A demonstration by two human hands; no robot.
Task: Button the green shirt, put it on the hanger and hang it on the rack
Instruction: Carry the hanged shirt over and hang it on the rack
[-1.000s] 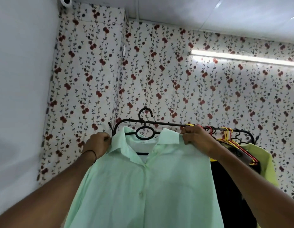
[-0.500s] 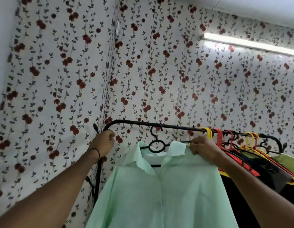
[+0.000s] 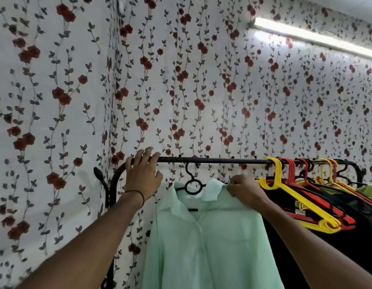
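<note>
Hanging in the lower middle of the frame, the green shirt point(image 3: 206, 236) sits on a black hanger point(image 3: 192, 186). The hook of this hanger reaches up to the rail point(image 3: 222, 160); whether it is fully over the rail I cannot tell. The rail belongs to the rack point(image 3: 111, 184) and runs from a rounded bend at the left to the right edge of the frame. Between this bend and the first of the yellow hangers point(image 3: 281, 184) the rail is free, and the shirt takes the middle of this stretch. To the right, yellow hangers and red hangers point(image 3: 293, 174) are packed together, with dark clothes point(image 3: 347, 247) under them that touch the shirt's right side. Behind everything is the flowered wall point(image 3: 181, 90).

The left hand point(image 3: 143, 174) lies on the rail just at the bend, its fingers almost straight over the top and its thumb spread away below, not closed round it. The right hand point(image 3: 243, 189) is closed and pinches the shirt's right shoulder beside the collar.
</note>
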